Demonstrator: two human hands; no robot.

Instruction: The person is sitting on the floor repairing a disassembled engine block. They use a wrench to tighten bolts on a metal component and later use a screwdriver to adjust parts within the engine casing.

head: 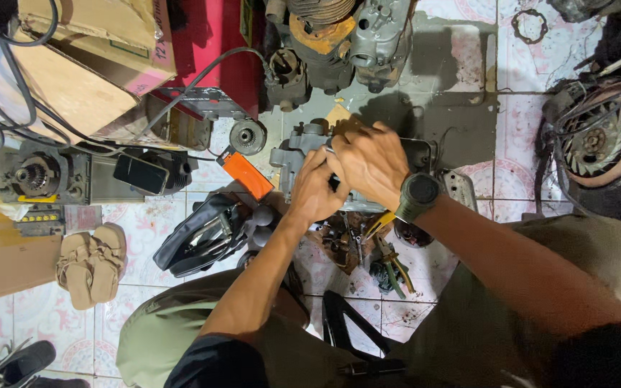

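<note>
A grey metal engine casing [297, 147] lies on the tiled floor in front of me. My left hand [313, 192] rests on its near side with the fingers curled against it. My right hand [368, 162], with a dark watch on the wrist, lies over the top of the casing and overlaps the left hand. Both hands press on the casing and hide its middle. Whether a small tool is held under the fingers cannot be seen.
An orange box [247, 174] lies left of the casing, a black tool bag [206, 233] nearer me. Loose tools and small parts [368, 248] sit below my hands. Engine parts [339, 39] stand behind, a fan-wheel motor [601, 144] at right, sandals [93, 262] and cardboard boxes [88, 65] at left.
</note>
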